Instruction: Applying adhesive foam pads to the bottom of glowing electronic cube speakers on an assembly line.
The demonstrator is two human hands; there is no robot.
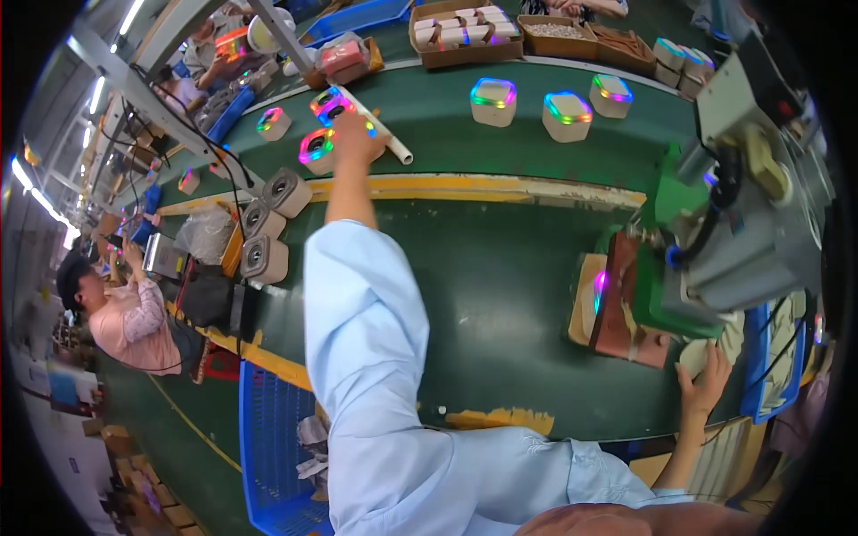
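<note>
My left arm stretches far across to the belt, where my left hand (354, 136) is over a cluster of small boxy speakers with rainbow-lit rims. One lit speaker (315, 154) sits just left of the hand, and another glow shows at its right edge. The back of the hand hides its fingers. A white tube (393, 143) lies right beside it. At the right, my right hand (704, 386) is closed on a pale, flat, rounded piece (693, 357) beside the press machine (742, 241). Under the press, a speaker with a lit rim (599, 291) lies in a tan holder (584, 304).
Three lit speakers (567, 118) stand on the far belt. Several unlit speakers (265, 259) are grouped left of my arm. A blue bin (779, 357) of pale pieces is at right, a blue crate (268, 438) at lower left. Co-workers (134, 322) sit along the line.
</note>
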